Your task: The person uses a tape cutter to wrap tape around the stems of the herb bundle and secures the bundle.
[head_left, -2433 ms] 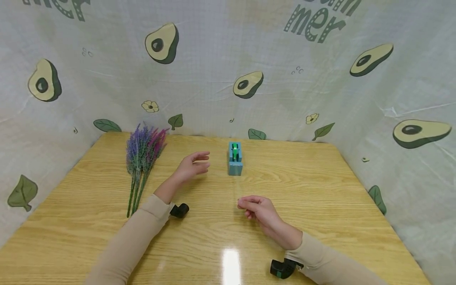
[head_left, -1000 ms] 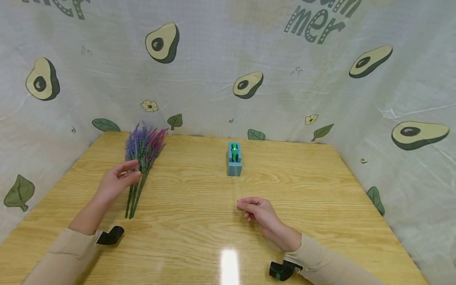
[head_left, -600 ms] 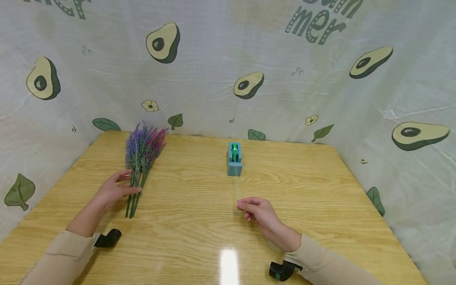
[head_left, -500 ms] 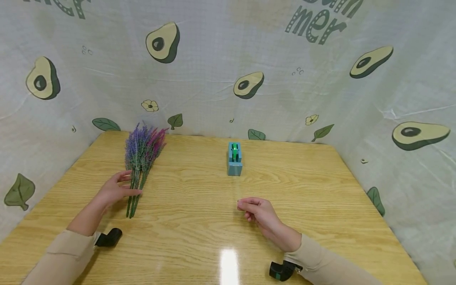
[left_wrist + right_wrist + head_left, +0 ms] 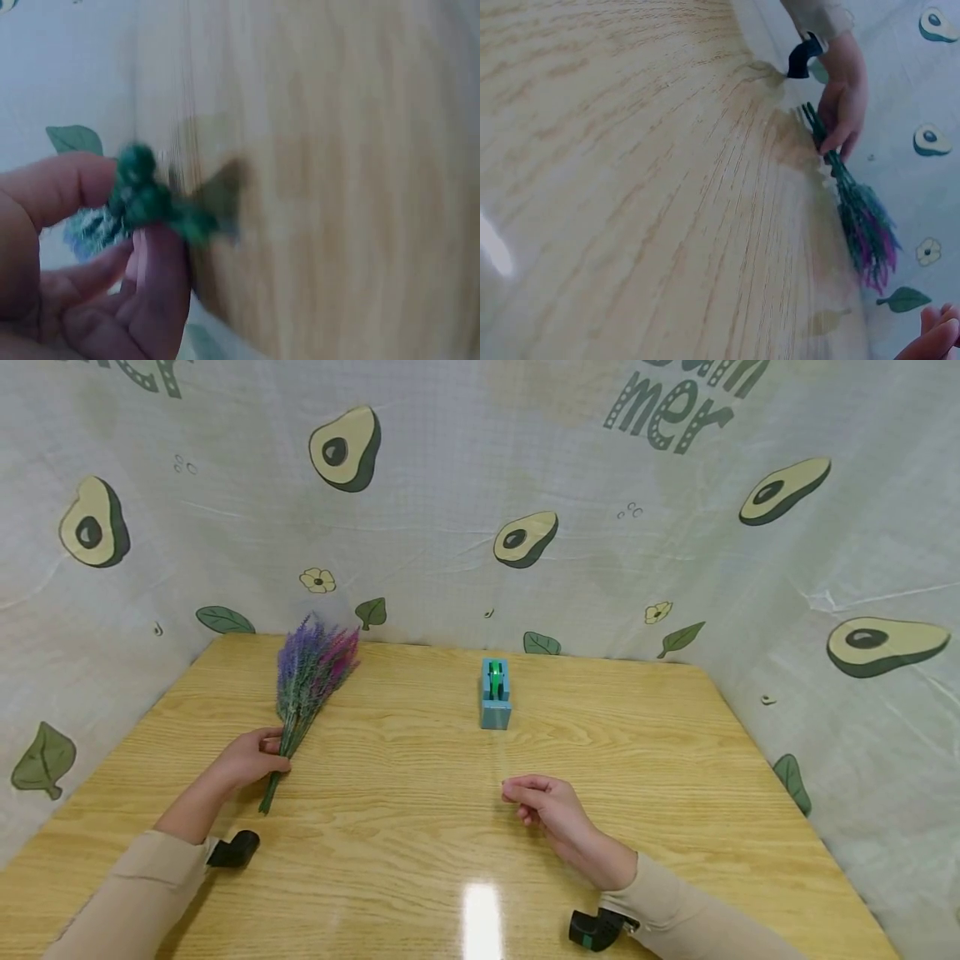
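My left hand grips a bunch of artificial lavender, purple and magenta, by its green stems. The blossoms point toward the back of the table, and the gathered stem ends show blurred between thumb and fingers in the left wrist view. A blue tape dispenser with a green roll stands at the back middle. From its front a faint strip of clear tape runs to my right hand, whose thumb and forefinger pinch the end. The right wrist view shows the bunch held near the table surface.
The wooden table has a printed avocado cloth behind it and at both sides. Black wrist cameras sit on both wrists, the left one and the right one. Light glares off the table front.
My left hand moved from near the tape dispenser left to the lavender, closed round the stems and drew them together, the bunch shifting slightly right. The right hand kept still, pinching the tape.
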`<state>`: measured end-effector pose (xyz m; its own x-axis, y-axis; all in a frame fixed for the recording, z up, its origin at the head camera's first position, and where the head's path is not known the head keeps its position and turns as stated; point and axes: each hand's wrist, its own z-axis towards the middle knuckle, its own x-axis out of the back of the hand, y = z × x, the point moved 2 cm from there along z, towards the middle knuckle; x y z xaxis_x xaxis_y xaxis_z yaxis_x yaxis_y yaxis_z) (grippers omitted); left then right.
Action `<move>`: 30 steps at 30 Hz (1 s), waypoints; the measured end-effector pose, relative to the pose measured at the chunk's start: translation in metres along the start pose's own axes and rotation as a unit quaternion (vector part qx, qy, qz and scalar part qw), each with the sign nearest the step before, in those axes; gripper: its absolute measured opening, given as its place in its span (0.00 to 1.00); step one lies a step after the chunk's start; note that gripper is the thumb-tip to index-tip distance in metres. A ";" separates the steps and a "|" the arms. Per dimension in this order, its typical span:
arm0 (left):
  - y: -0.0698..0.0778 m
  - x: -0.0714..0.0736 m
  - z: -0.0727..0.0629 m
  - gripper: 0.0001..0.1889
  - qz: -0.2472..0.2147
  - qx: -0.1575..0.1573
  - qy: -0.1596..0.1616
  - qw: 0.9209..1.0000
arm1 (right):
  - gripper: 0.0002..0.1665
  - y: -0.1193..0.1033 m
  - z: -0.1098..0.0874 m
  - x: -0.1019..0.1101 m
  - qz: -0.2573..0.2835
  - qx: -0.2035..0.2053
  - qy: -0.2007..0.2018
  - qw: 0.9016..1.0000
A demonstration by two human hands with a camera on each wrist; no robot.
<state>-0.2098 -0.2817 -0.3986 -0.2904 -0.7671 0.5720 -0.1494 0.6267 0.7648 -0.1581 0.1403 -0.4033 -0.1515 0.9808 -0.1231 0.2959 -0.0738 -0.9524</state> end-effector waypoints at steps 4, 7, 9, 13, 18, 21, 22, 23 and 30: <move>-0.004 -0.002 0.001 0.37 -0.101 -0.010 -0.034 0.994 | 0.10 0.000 0.000 0.001 0.001 -0.001 0.002 1.000; -0.007 -0.002 0.000 0.34 -0.139 -0.012 -0.041 0.989 | 0.12 -0.001 -0.001 0.001 -0.001 -0.002 0.002 1.000; -0.008 0.000 -0.002 0.33 -0.109 -0.018 -0.017 0.994 | 0.13 -0.001 -0.001 0.001 -0.001 -0.001 -0.001 1.000; -0.008 0.002 -0.007 0.32 -0.062 -0.012 0.048 0.997 | 0.13 -0.004 -0.001 0.002 -0.001 0.002 -0.006 1.000; -0.002 0.003 -0.012 0.32 -0.054 -0.012 0.100 0.993 | 0.12 -0.007 0.001 0.004 0.002 -0.001 -0.002 1.000; -0.001 0.004 -0.014 0.31 -0.052 -0.016 0.119 0.991 | 0.13 -0.012 0.000 0.005 0.005 0.002 -0.001 1.000; -0.001 0.004 -0.014 0.31 -0.049 -0.017 0.124 0.991 | 0.13 -0.013 0.000 0.005 0.006 0.003 -0.002 1.000; -0.001 0.005 -0.015 0.30 -0.050 -0.018 0.125 0.991 | 0.13 -0.014 0.000 0.005 0.007 0.004 -0.004 1.000; -0.007 0.008 -0.016 0.28 -0.095 -0.019 0.092 0.991 | 0.06 -0.022 -0.001 0.005 0.008 0.009 -0.010 1.000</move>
<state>-0.1957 -0.2949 -0.3948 -0.0833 -0.8849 0.4583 -0.1480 0.4658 0.8724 -0.1645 0.1475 -0.3825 -0.1665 0.9754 -0.1445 0.2823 -0.0932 -0.9548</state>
